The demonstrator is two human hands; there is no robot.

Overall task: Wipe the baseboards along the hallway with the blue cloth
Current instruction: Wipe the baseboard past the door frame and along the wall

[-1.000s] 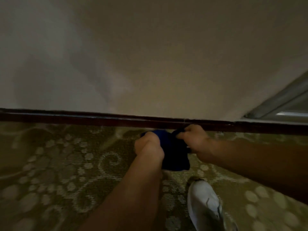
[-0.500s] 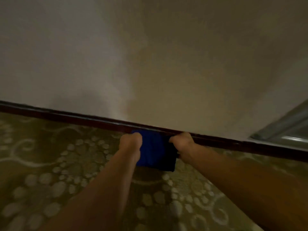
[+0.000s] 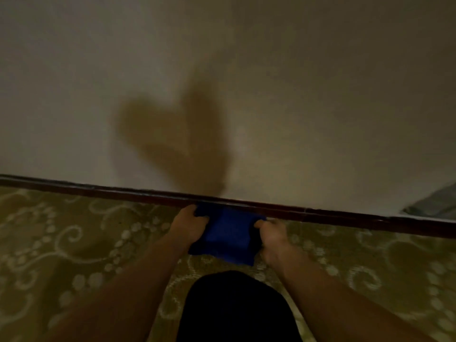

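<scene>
While half a second ago held just short of the trim, now stretched taut — blue cloth [image 3: 228,234] pinched at each edge by left hand [image 3: 190,225] and right hand [image 3: 272,239], seemingly touching baseboard [image 3: 320,213] — ready to wipe.

On my screen the picture is dim and warm, with a yellow-brown tint. A soft heart-like shadow [image 3: 177,141] lies on the wall [image 3: 320,95] at the center. The baseboard [image 3: 98,190] line bends a little from the wide lens. Everything looks slightly soft and grainy, and the bottom center of the frame is almost black.
</scene>
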